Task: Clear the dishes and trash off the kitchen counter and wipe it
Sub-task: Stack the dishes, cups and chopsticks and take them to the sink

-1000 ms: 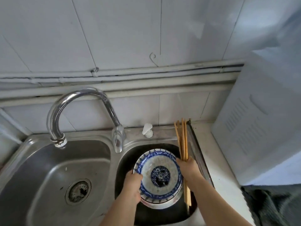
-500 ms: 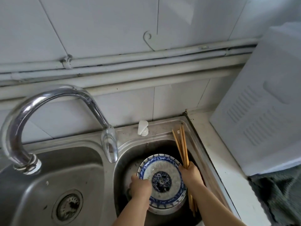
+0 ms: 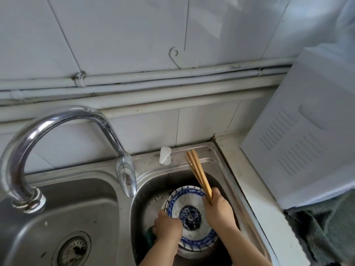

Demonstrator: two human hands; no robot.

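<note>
The stack of blue-and-white dishes (image 3: 187,203) sits lower than it did a second ago: it is now down inside the right basin (image 3: 151,191) of the sink, below the rim. My left hand (image 3: 169,226) grips the stack's left edge. My right hand (image 3: 219,210) is at its right edge, clamped on the bundle of chopsticks (image 3: 198,173), which has tipped from near upright to a lean up and to the left. I cannot tell whether the stack rests on the basin floor yet. I judge the dishes to be nearly off the counter, with release next, then trash and wiping.

A green sponge (image 3: 150,234) shows under my left hand. The faucet (image 3: 63,116) arches over the left basin (image 3: 67,208). The pale counter (image 3: 255,198) runs along the sink's right side, carrying a white appliance (image 3: 307,141) and a grey-green cloth (image 3: 326,227). Behind, pipes (image 3: 153,79) cross a white tiled wall (image 3: 124,35).
</note>
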